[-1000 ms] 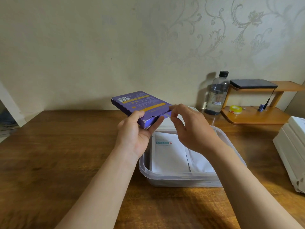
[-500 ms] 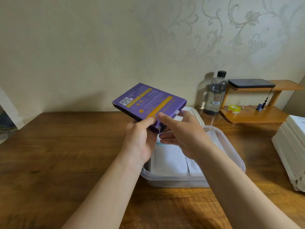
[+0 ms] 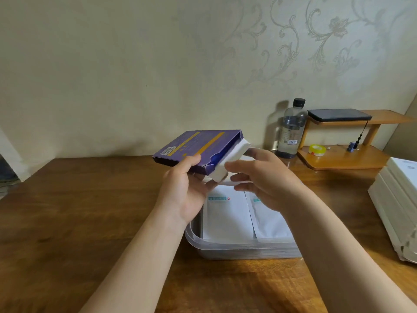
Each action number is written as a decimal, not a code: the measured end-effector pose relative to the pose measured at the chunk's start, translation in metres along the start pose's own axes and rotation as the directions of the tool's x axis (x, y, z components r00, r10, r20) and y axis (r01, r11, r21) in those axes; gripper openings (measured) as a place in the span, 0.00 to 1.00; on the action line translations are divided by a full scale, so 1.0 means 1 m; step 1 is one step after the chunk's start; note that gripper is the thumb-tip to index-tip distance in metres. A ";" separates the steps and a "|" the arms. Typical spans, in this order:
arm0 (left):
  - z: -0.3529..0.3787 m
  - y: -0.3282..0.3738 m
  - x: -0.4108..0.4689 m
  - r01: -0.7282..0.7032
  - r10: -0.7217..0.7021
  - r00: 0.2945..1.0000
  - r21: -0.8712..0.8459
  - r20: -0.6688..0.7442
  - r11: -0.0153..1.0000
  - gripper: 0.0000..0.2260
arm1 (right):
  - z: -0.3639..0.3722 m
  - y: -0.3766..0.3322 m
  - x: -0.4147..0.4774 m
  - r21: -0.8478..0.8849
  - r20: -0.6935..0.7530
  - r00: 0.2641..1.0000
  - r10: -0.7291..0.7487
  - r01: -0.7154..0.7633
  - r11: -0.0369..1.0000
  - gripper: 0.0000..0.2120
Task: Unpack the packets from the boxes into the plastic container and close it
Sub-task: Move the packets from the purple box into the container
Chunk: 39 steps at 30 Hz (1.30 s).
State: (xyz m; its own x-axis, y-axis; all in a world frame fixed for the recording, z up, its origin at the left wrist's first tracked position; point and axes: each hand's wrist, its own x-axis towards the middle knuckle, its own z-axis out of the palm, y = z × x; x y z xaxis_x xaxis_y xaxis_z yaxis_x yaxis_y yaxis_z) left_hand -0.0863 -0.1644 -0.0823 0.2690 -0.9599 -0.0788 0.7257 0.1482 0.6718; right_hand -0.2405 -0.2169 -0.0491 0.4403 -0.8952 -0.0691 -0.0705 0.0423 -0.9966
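purple box (image 3: 198, 144) with yellow stripes, end open, white packets (image 3: 231, 159) protruding.

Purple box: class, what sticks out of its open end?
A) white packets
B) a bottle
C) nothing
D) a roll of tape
A: white packets protrude from the open end of the purple box, held in the left hand, with the right hand pinching them.
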 end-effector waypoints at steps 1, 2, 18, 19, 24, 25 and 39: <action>0.000 0.002 -0.002 0.006 -0.006 1.000 0.000 -0.003 1.000 0.08 | -0.003 0.000 0.001 -0.083 -0.057 0.998 -0.016 0.011 0.996 0.31; 0.000 0.004 -0.004 0.007 -0.007 1.000 -0.002 0.002 1.000 0.12 | -0.005 0.001 0.001 -0.179 -0.107 0.993 -0.047 0.027 0.984 0.38; 0.013 0.004 -0.014 0.071 -0.066 0.995 -0.064 0.069 0.995 0.07 | -0.014 0.012 0.006 -0.735 -0.090 0.864 -0.496 0.278 0.618 0.44; 0.014 0.003 -0.015 0.066 -0.061 0.996 -0.071 0.070 0.995 0.06 | -0.014 0.012 0.005 -0.740 -0.096 0.857 -0.506 0.279 0.613 0.43; 0.018 0.002 -0.018 0.039 -0.039 0.999 -0.049 0.008 0.998 0.10 | -0.012 0.010 0.003 -0.770 -0.070 0.826 -0.560 0.312 0.557 0.27; 0.017 0.002 -0.017 0.042 -0.042 0.999 -0.048 0.000 0.998 0.10 | -0.011 0.010 0.003 -0.761 -0.060 0.835 -0.546 0.316 0.567 0.25; 0.017 0.000 -0.014 0.075 -0.071 0.996 -0.091 0.046 0.993 0.05 | -0.017 0.007 0.006 -0.574 -0.152 0.913 -0.378 0.230 0.786 0.34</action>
State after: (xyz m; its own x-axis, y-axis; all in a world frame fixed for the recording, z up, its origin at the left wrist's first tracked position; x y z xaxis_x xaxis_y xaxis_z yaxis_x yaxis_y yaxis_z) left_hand -0.1013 -0.1548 -0.0687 0.1877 -0.9779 -0.0925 0.7981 0.0969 0.5946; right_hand -0.2537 -0.2297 -0.0560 0.2926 -0.9009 0.3207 -0.4681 -0.4274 -0.7735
